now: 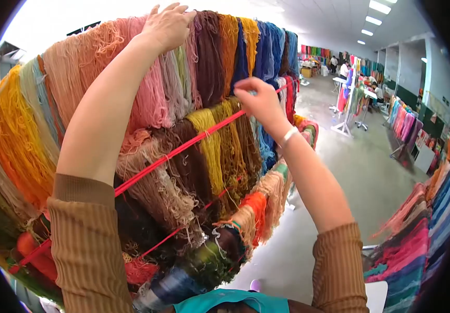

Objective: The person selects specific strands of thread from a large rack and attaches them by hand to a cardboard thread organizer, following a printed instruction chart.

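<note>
My left hand [168, 27] lies over the top of the rack, on hanks between the pink yarn [152, 99] and the dark brown yarn [209, 62], its fingers apart and partly over the far side. To the right, my right hand [259, 101] is raised in front of the blue yarn [271, 52], thumb and index finger curled together; anything between them is too small to make out. Just below it runs a red strap [183, 147], slanting across the hanging hanks. Yellow yarn [204, 125] hangs in the lower row.
Another yarn rack [402, 255] stands at the lower right. Farther off are a white stand [343, 125] on the grey floor [334, 172], a rack of pastel hanks [405, 120], and several people near the back. Orange yarn [256, 208] hangs low beside me.
</note>
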A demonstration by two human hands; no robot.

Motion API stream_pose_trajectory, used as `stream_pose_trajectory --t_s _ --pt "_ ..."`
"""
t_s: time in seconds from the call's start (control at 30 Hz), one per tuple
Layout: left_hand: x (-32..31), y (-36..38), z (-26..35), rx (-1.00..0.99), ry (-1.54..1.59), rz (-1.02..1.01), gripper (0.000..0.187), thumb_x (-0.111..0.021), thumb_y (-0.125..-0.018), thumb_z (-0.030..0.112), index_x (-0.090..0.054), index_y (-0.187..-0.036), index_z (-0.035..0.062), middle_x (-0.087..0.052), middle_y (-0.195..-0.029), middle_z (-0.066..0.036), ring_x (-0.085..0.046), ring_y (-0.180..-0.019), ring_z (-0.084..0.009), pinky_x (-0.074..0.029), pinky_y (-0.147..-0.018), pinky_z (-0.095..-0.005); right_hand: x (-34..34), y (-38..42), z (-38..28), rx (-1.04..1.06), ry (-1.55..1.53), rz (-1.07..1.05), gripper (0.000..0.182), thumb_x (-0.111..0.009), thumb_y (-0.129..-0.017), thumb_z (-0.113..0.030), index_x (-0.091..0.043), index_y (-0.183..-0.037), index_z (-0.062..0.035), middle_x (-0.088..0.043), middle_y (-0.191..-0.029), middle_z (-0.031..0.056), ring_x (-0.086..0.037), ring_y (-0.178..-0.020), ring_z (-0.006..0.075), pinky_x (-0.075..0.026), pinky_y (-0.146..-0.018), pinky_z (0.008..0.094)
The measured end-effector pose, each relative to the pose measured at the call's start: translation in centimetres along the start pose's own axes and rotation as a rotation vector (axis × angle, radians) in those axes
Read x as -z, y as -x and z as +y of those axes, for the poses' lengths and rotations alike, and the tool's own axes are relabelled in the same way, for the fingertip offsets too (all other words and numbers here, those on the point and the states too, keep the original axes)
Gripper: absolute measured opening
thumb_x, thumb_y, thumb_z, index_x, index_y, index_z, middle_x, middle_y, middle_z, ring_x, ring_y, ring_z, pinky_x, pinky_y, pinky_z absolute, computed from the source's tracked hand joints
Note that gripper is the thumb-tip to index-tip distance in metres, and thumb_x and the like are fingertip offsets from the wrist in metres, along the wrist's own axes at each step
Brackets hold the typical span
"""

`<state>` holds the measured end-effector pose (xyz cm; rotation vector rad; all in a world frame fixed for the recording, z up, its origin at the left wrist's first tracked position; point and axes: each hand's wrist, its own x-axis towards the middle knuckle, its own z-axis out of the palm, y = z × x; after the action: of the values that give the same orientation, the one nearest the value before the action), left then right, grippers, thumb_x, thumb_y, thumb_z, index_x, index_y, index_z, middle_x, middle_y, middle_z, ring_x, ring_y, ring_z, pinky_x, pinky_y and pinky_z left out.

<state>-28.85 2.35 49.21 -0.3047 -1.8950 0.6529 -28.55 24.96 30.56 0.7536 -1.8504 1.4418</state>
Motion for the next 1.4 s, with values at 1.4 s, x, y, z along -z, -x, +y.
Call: stream_pose_trajectory --t_s 1.4 --pt "-4.1 -6.5 3.8 0.269 0.000 -0.104 0.046 -0.039 -0.101 0.047 -0.061 -0.128 0.0178 -0.068 -0.121 -0.007 -0.064 -0.113 -0.0244 -0.050 -0.093 -0.0433 -4.3 -14.3 2.5 -0.196 -0.737 -0.142 0.024 -0.078 -0.083 -0.014 -0.064 -0.100 -0.0048 -0.048 -0.065 -0.0060 -0.037 -0.047 0.0035 -0.025 -0.042 0.0210"
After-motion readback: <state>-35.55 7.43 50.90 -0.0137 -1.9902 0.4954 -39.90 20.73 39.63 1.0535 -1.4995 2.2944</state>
